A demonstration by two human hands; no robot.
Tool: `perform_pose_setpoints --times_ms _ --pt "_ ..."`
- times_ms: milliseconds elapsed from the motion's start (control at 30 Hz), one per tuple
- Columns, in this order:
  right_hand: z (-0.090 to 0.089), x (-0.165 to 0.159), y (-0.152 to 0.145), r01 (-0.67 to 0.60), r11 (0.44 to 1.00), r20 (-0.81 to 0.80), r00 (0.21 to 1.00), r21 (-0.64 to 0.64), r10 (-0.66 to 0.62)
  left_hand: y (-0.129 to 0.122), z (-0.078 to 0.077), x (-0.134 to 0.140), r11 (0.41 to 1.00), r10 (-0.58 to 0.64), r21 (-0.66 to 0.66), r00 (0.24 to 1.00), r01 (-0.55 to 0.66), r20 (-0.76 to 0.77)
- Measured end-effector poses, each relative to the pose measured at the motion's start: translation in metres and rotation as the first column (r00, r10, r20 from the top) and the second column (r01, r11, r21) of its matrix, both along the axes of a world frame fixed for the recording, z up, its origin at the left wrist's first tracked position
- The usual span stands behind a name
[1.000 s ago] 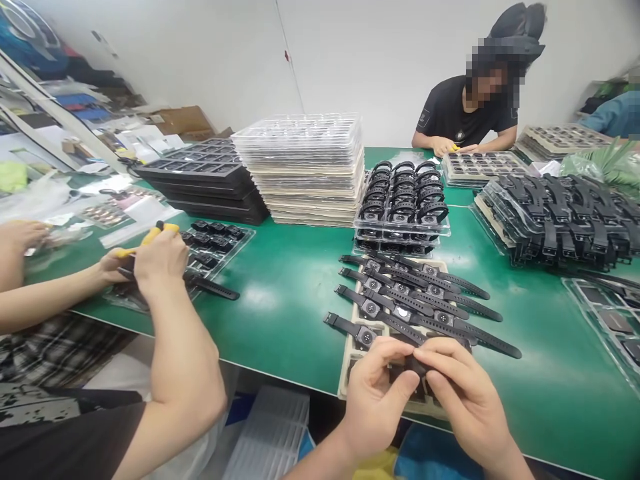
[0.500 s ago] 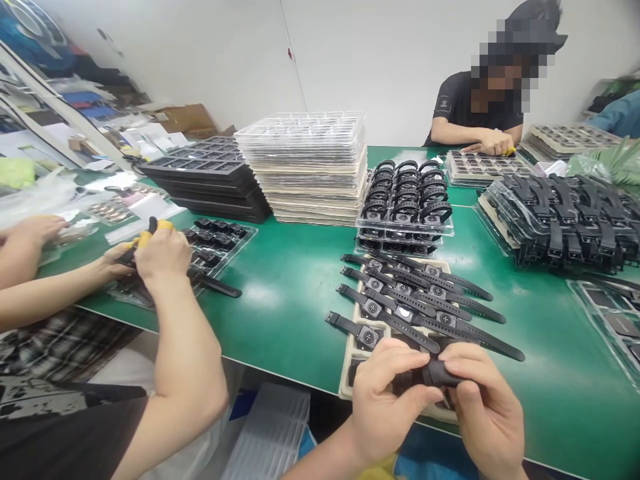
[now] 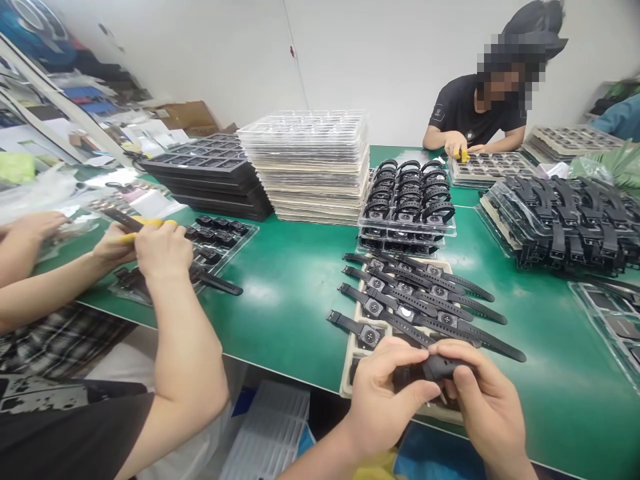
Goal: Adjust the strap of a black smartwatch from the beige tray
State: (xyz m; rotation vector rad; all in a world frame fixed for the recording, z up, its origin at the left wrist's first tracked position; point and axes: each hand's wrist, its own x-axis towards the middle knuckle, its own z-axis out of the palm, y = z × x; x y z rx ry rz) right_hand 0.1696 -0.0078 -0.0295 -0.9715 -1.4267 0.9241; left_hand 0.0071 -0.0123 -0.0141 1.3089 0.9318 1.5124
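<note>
Your left hand (image 3: 383, 393) and right hand (image 3: 480, 400) both grip one black watch (image 3: 433, 369) between the fingertips, just above the near end of the beige tray (image 3: 350, 373) on the green table (image 3: 290, 293).

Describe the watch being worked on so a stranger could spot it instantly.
On the green table, find the beige tray at the near edge, lined with flat black watches. The watch is gripped between left hand and right hand: the only one lifted off.

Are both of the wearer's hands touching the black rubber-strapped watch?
Touching. The head view shows the left hand and right hand both pinching the black watch between fingertips.
</note>
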Motion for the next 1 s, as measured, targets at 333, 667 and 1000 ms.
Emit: perform_pose_setpoints --times_ms 333,667,1000 --pt "0.012 0.007 0.012 -0.017 0.998 0.081 0.997 0.059 0.012 0.002 0.005 -0.004 0.995 -0.016 0.093 0.993 0.027 -0.113" --pt "0.005 -0.003 0.003 0.066 0.989 0.222 0.970 0.134 -0.095 0.001 0.007 -0.006 0.996 0.034 0.092 0.991 -0.022 -0.128" --pt "0.018 0.005 0.009 0.043 0.996 0.181 0.982 0.076 -0.056 0.000 0.005 -0.007 0.992 0.000 -0.122 1.000 -0.002 -0.019"
